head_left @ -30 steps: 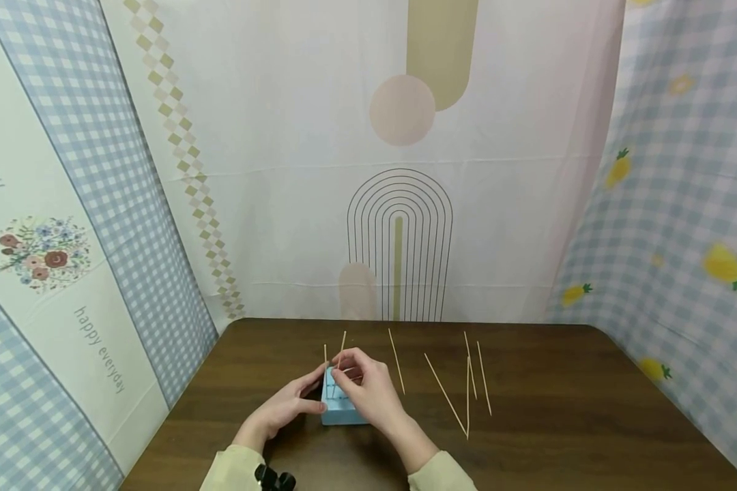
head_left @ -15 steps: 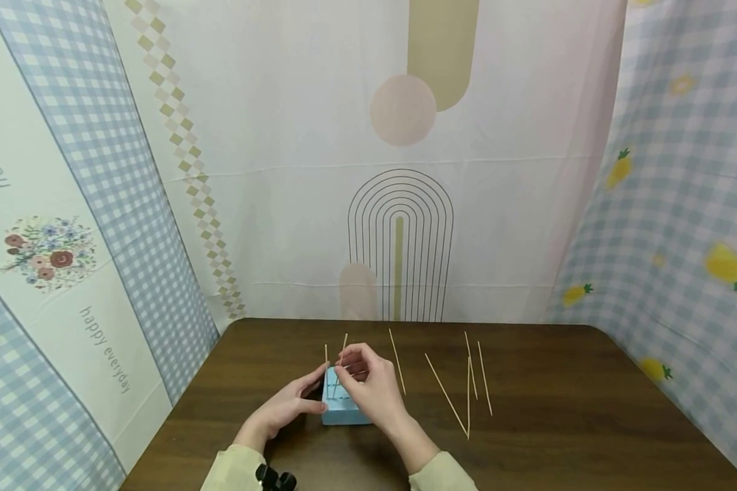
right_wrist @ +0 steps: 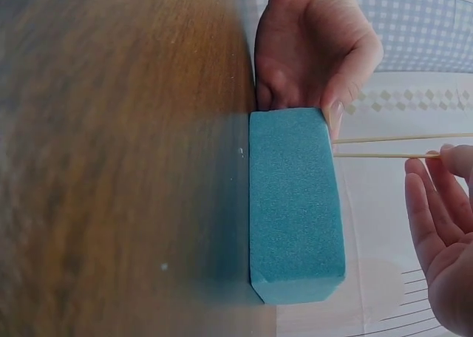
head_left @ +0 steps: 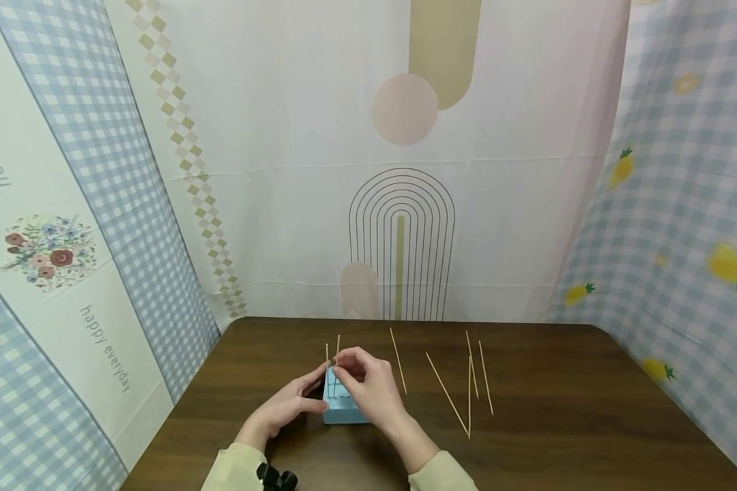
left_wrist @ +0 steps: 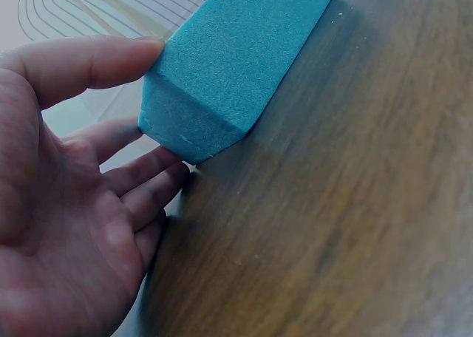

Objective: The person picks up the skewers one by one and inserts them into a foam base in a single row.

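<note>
A blue foam block point(head_left: 346, 414) rests on the dark wooden table. My left hand point(head_left: 288, 404) holds its left end, the thumb on the near top edge and the fingers against the end, as the left wrist view shows. One thin wooden stick point(right_wrist: 403, 139) stands in the block's top near that end. Beside it, my right hand point(head_left: 371, 385) pinches a second wooden stick point(right_wrist: 377, 155) between thumb and fingertips. This stick is nearly upright, its lower end at the block's top. The right hand covers part of the block in the head view.
Several loose wooden sticks lie on the table point(head_left: 565, 402) to the right, one stick point(head_left: 398, 361) just beyond the right hand and another point(head_left: 447, 394) farther right. Patterned cloths hang behind and at both sides. A small black object point(head_left: 276, 477) sits by the left sleeve.
The top of the pinched stick has swung left, so the stick stands more upright, closer to the other standing stick. The left hand and the block have stayed in place.
</note>
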A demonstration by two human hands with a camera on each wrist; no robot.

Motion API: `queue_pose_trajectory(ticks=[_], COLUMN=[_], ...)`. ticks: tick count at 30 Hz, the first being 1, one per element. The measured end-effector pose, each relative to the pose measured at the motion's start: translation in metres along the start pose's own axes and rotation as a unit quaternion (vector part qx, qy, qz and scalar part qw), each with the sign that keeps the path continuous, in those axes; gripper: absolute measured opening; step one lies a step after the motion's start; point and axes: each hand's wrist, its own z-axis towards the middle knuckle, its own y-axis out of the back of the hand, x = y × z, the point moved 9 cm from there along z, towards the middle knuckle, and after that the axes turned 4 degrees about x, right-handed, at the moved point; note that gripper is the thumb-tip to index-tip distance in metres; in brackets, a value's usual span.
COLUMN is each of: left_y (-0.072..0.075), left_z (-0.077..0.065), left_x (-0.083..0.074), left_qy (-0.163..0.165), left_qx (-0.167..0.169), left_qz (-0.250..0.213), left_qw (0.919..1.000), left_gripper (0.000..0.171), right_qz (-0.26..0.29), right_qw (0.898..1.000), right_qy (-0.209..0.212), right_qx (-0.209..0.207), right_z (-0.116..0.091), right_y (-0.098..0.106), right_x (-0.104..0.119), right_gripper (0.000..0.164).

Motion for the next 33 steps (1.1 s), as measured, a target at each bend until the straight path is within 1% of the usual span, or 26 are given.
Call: queue_pose_trajectory(ticks=[6, 14, 21, 28, 33], left_y=[-0.0011, 0.0005, 0.0003, -0.0017, -0.0020], left_z=[-0.0012, 0.0007, 0.0023, 0.0000, -0.0014], left_x=[-0.0030, -0.0002, -0.0001, -0.0047, -0.0049], left_qy=[-0.007, -0.001, -0.004, -0.009, -0.009], left_qx=[0.004, 0.004, 0.005, 0.010, 0.010], left_qz=[0.000, -0.002, -0.001, -0.001, -0.005], left_qw=[1.0000, 1.0000, 1.0000, 0.9999, 0.9999], left_gripper=[0.090, 0.091, 0.092, 0.091, 0.090], right_qz=[-0.018, -0.031, -0.037, -0.036, -0.037], right_qw=[1.000, 0.999, 0.999, 0.999, 0.999], right_qy=[0.004, 0.002, -0.002, -0.008, -0.011], right_qx=[0.012, 0.020, 0.018, 0.018, 0.016], right_z=[-0.0005, -0.0018, -0.0022, -0.0021, -0.0018], right_y=[-0.0039, -0.0052, -0.0048, -0.0055, -0.0067], right_x=[-0.0018, -0.0017, -0.0019, -0.0023, -0.0042], right_gripper=[0.012, 0.012, 0.010, 0.007, 0.006])
